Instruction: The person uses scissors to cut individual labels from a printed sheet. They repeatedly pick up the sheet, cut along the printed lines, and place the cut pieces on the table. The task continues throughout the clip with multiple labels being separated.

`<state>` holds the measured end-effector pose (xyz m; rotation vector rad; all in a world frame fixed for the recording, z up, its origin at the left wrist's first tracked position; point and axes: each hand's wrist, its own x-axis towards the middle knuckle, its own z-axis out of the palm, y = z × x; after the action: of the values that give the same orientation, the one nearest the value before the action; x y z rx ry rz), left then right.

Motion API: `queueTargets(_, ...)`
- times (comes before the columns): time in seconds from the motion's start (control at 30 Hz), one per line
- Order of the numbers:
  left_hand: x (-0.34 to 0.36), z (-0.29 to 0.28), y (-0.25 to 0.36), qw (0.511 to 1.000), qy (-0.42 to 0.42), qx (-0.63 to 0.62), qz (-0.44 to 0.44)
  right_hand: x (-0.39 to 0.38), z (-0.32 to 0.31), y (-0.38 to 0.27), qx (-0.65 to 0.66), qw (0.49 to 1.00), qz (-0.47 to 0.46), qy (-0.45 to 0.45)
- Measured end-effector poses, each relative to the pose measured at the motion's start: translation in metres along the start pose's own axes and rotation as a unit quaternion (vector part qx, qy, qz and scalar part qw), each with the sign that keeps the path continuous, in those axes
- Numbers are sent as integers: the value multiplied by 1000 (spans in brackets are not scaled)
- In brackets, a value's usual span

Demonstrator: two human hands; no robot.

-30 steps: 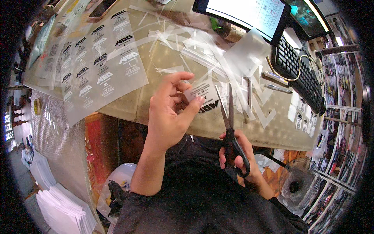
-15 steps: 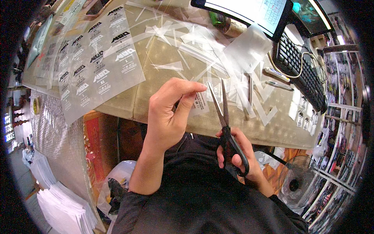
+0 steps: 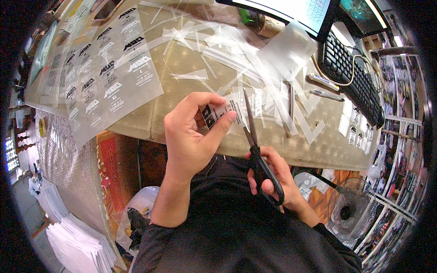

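Pinches small printed film label [image 3: 234,105] between thumb and curled fingers of left hand [image 3: 193,129], above near desk edge. Grips black-handled scissors [image 3: 255,157] in right hand [image 3: 276,176], blades at label's right side; cannot confirm blade contact. Appears mid-trimming, with separated labels [image 3: 353,135] beside keyboard [image 3: 348,73] and multi-print sheet [image 3: 114,84] uncut at left. Works close to loose film offcuts [image 3: 227,59] cluttering desk beyond scissors.

Bench [image 3: 314,155], tan top. Left: large translucent sheet [image 3: 148,78], printed black and white, one corner overhanging the edge. Centre: scattered clear strips [image 3: 230,60]; frosted sheet [image 3: 284,49]. Right: black keyboard [image 3: 347,73], slim pen [image 3: 327,95], white marker-like stick [image 3: 323,82], small printed labels [image 3: 353,132], grouped.
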<state>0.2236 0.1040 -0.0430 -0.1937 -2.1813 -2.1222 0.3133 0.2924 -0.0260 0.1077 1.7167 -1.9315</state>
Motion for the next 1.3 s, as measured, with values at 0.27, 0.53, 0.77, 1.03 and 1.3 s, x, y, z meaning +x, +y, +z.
queueTargets(0.27, 1, 2, 3, 995, 5, -83, -47, 1, 3, 2, 26, 1000, -14, -2)
queueTargets(0.53, 2, 1, 7, 998, -2, -46, -45, 3, 6, 0, 32, 999, -7, 4)
queueTargets(0.77, 2, -1, 5, 998, -2, -48, -36, 4, 7, 4, 34, 999, -11, 4)
queueTargets(1.03, 3, -2, 7, 999, -7, -26, -42, 0, 5, 4, -4, 1000, 0, 16)
queueTargets(1.3, 4, -3, 15, 997, -9, -14, -71, 1, 8, 4, 4, 1000, 0, 27)
